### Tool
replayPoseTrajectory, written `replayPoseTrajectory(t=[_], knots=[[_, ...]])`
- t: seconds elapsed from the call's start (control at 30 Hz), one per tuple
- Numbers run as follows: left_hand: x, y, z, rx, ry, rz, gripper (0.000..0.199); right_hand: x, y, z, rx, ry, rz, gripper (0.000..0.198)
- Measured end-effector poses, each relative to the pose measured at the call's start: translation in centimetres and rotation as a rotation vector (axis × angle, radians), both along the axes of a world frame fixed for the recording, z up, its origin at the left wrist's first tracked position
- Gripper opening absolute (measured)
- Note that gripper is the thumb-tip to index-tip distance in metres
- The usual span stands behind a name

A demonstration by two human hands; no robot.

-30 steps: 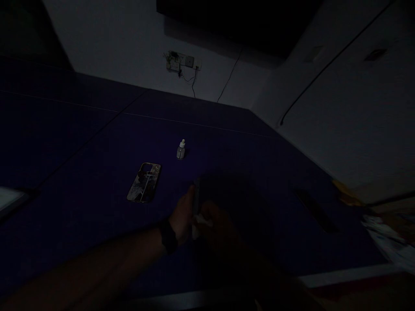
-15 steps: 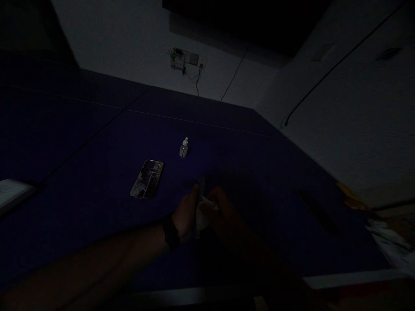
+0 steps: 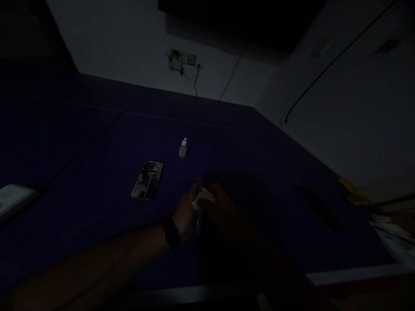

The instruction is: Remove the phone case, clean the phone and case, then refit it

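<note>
My left hand (image 3: 186, 211), with a dark band at its wrist, is closed around a thin see-through slab (image 3: 198, 226) about the size of a phone, held up on edge; the dim light hides its exact kind. In my right hand (image 3: 220, 203) is a crumpled white tissue (image 3: 203, 198), pinched and pressed against the slab's face. Beyond my hands a small dropper bottle (image 3: 183, 149) with a white cap stands upright. A patterned phone case (image 3: 147, 180) with a camera cutout lies flat to the left of them.
The blue table (image 3: 106, 224) is dimly lit. A white box (image 3: 14, 198) sits at the left edge, and a dark flat slab (image 3: 319, 209) lies at the right. Papers (image 3: 392, 233) and a yellow cloth-like thing (image 3: 355, 193) are by the right wall. Sockets (image 3: 183, 59) with cables are on the far wall.
The tissue has slid up along the see-through slab with my right hand, baring more of the slab's lower part. My left hand keeps its hold. The view has shifted slightly.
</note>
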State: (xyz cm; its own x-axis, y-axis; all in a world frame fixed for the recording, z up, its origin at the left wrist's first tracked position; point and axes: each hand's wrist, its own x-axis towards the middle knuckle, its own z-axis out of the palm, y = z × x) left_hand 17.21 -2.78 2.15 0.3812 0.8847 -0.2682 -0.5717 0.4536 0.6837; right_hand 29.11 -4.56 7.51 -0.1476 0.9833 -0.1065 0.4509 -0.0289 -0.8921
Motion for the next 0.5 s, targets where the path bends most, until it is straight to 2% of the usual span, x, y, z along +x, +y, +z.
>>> replayPoseTrajectory(t=[0.23,0.43,0.5], knots=[[-0.3,0.5,0.0,0.024,0.128,0.040,0.059,-0.4,-2.4,0.2,-0.131,-0.006,0.117,0.017],[0.2,0.0,-0.5,0.056,0.006,0.015,0.058,-0.1,0.0,0.6,0.035,-0.043,-0.021,0.023],[0.2,-0.1,-0.6,0.055,-0.001,0.022,0.058,-0.2,0.4,0.5,0.050,-0.053,-0.020,0.024]])
